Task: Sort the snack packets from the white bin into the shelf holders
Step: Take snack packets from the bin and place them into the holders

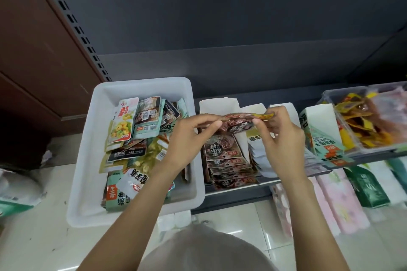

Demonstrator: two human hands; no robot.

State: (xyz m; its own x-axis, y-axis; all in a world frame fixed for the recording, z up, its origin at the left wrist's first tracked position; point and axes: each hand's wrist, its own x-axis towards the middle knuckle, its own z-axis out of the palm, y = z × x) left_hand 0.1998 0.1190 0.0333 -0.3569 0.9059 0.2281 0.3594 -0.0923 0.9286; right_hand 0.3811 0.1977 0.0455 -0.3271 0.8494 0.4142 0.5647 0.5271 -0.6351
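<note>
Both my hands hold one dark brown snack packet (236, 123) flat above the leftmost white card holder (217, 103). My left hand (189, 138) pinches its left end and my right hand (279, 136) pinches its right end, by a yellow tab. Under it, the holder contains a row of matching brown packets (226, 160). The white bin (90, 182) stands to the left on the shelf edge, filled with several mixed packets in green, yellow, white and brown.
More white card holders (319, 121) with green-printed packets stand to the right, then a clear plastic box (330, 97) of yellow and orange packets. Pink and green packs (343, 200) lie on the lower shelf. The floor is pale tile (33, 240); a slotted shelf upright (72, 20) rises at the left.
</note>
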